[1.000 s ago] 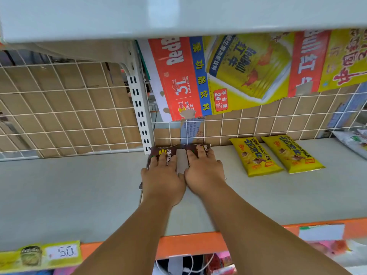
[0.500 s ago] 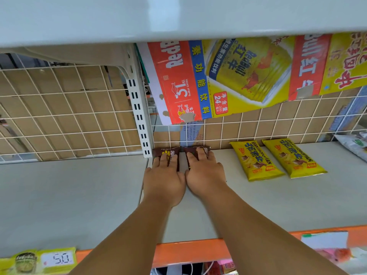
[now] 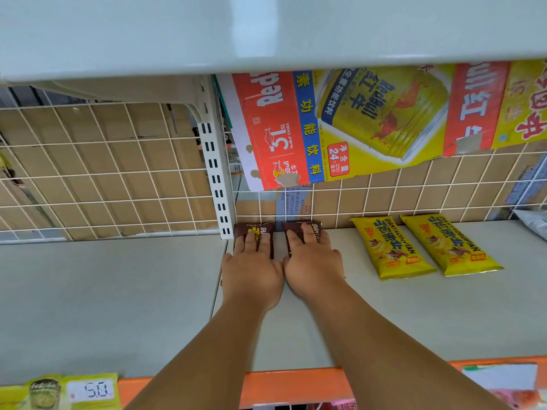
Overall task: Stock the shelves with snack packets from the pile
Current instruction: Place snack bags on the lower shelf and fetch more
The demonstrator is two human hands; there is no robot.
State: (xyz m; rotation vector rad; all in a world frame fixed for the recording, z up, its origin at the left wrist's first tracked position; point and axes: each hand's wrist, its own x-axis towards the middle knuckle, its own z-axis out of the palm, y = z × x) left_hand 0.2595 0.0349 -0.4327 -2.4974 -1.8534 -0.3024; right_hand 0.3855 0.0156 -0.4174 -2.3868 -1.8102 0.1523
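Note:
Two dark brown snack packets lie flat side by side at the back of the grey shelf (image 3: 384, 321), against the wire grid. My left hand (image 3: 251, 270) rests with straight fingers on the left brown packet (image 3: 245, 229). My right hand (image 3: 313, 261) lies flat on the right brown packet (image 3: 296, 229) in the same way. The hands touch each other at the thumbs. Most of each packet is hidden under the fingers. To the right lie two yellow snack packets (image 3: 390, 250) (image 3: 447, 247), side by side and slightly slanted.
A white slotted upright (image 3: 216, 173) stands just left of the brown packets. A shelf above (image 3: 266, 31) overhangs. A Red Bull carton (image 3: 370, 122) hangs behind the grid. A pale packet (image 3: 532, 226) shows at far right. The orange shelf edge (image 3: 290, 386) carries price tags (image 3: 91, 390).
Both hands stay flat on the brown packets against the back grid. The view has shifted slightly downward in the frame; nothing else has moved.

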